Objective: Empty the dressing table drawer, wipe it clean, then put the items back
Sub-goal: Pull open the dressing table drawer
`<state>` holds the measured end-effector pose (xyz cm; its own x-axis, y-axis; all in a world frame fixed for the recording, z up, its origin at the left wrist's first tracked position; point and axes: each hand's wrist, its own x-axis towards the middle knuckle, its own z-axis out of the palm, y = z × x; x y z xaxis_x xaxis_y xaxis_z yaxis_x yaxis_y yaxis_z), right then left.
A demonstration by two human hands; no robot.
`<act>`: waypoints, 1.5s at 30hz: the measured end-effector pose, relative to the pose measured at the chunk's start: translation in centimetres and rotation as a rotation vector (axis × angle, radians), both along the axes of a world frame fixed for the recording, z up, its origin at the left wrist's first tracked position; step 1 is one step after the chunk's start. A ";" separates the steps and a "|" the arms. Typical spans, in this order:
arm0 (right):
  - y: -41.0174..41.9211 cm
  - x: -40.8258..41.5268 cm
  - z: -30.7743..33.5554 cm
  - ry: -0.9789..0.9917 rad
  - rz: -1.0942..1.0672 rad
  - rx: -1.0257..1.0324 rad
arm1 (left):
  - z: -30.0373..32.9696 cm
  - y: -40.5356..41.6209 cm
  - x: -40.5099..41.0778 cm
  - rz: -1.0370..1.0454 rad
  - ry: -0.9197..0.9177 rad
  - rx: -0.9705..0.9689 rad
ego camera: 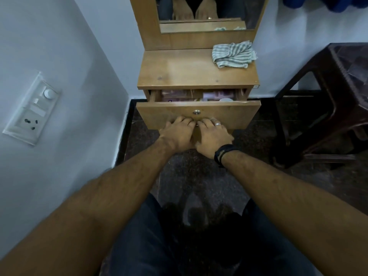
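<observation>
We look down on a narrow wooden dressing table point(191, 66) set against a pale wall, its single drawer point(199, 113) drawn part-way out, so that a slim strip of the inside shows between the table's front edge and the drawer front. Our left hand point(176, 133) and right hand point(212, 136) lie side by side, knuckles up, at the lower edge of the drawer front, at 6 o'clock from the small round lock point(196, 112); the fingers of both curl under that lower edge and grip it, the two hands nearly touching at the fingertips. The right hand bears a ring point(217, 123) and a dark wristband point(224, 154). Inside the open strip we make out pinkish packets point(175, 95) toward 10 o'clock and a pale purple item point(217, 95) with a white rounded thing point(226, 100) toward 2 o'clock; what they are is too blurred to tell. On the table top, at the 1 o'clock corner, a crumpled striped cloth point(233, 54) lies with one fold reaching the right-hand edge. A mirror point(207, 12) rises at 12 o'clock behind it. At 3 o'clock a dark plastic stool point(318, 108) stands near the table, a gap of dark floor point(199, 176) between them; at 9 o'clock the wall carries a switch panel point(32, 108) and meets the floor just beside the table's left side. Between the drawer front and our dark-trousered knees point(139, 236) at 6 o'clock lies an open stretch of floor.
</observation>
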<state>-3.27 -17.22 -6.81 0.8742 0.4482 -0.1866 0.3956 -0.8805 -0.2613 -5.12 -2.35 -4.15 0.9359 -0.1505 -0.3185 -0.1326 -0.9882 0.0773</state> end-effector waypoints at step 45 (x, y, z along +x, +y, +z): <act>-3.2 -16.6 -1.4 0.038 -0.086 -0.018 | -1.8 -3.5 -16.8 0.029 0.043 -0.016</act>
